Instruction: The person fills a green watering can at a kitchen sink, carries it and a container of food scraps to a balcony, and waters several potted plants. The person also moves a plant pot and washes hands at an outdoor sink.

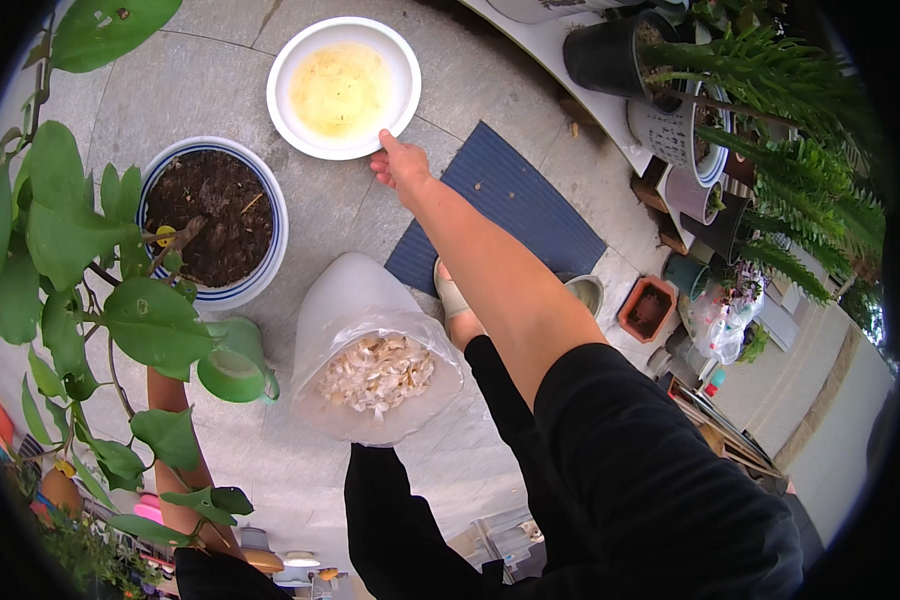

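Observation:
My right hand (401, 166) reaches forward and grips the near rim of a round white dish (282, 83), its thumb on the edge and its other fingers curled. A yellowish-brown stain covers the dish's bottom. My left forearm (175, 470) rises at the lower left; green leaves hide that hand and whatever it touches. Beyond those leaves stands a white pot with blue rim bands (279, 225), holding dark soil (220, 215). Between my arms is a clear plastic bag (425, 405) in a white container (345, 290), filled with pale, flaky, peel-like pieces (378, 372).
A green watering can (235, 360) stands left of the bag. Leafy stems (75, 215) hang along the left side. A dark blue ribbed mat (515, 195) lies near my foot. Potted plants crowd the shelf (580, 95) at right, and a terracotta planter (648, 308) stands on the floor.

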The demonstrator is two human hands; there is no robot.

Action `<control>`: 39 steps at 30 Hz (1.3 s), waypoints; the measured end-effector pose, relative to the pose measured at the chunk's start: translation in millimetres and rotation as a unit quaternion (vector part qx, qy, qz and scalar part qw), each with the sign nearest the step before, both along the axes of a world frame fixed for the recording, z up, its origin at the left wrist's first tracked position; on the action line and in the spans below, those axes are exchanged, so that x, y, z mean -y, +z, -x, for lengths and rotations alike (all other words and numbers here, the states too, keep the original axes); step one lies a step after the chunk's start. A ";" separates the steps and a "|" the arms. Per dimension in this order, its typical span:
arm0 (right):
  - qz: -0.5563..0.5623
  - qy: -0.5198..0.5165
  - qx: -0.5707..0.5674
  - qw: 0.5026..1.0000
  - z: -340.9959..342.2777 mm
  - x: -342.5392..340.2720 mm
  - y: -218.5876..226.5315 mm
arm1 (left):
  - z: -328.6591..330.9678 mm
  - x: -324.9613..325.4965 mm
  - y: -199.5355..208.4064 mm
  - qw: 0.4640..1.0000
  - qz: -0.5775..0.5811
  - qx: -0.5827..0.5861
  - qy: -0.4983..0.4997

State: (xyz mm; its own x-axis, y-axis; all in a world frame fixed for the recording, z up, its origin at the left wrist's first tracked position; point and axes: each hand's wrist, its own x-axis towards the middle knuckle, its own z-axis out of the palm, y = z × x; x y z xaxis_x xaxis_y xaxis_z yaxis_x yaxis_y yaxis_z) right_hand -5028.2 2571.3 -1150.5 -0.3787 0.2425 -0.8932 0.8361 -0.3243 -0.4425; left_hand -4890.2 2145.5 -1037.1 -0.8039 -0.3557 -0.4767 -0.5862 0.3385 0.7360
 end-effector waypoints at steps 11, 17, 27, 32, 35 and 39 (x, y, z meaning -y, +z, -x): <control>-0.034 -0.025 -0.030 0.999 26.2 -11.9 4.4 | 18.2 -12.4 7.4 0.999 0.018 -0.028 -0.018; 0.006 -0.012 -0.114 0.993 -4.5 -39.6 83.8 | -5.7 -5.5 45.4 0.997 0.060 -0.052 -0.017; -0.051 -0.054 -0.029 0.997 -134.1 -135.3 268.3 | -174.5 -15.7 200.1 0.986 0.104 0.115 0.064; -0.042 -0.109 0.011 0.993 -201.2 -174.2 352.6 | -236.0 -78.6 286.7 0.973 -0.007 0.205 0.103; -0.036 -0.160 0.004 0.986 -239.9 -195.4 388.4 | -216.9 -121.6 354.7 0.982 -0.067 0.164 0.058; -0.031 -0.177 0.011 0.984 -271.5 -220.1 437.3 | -196.5 -178.4 419.6 0.976 -0.075 0.196 0.050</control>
State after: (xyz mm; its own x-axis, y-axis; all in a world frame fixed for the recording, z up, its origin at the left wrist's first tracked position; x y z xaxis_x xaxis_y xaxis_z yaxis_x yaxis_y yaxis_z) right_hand -4756.7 2791.4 -713.2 -0.2418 0.4100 -0.8794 0.6858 -0.5690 -0.4538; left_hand -4693.8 2323.9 -617.5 -0.5140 -0.3253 -0.7937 -0.8575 0.1708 0.4854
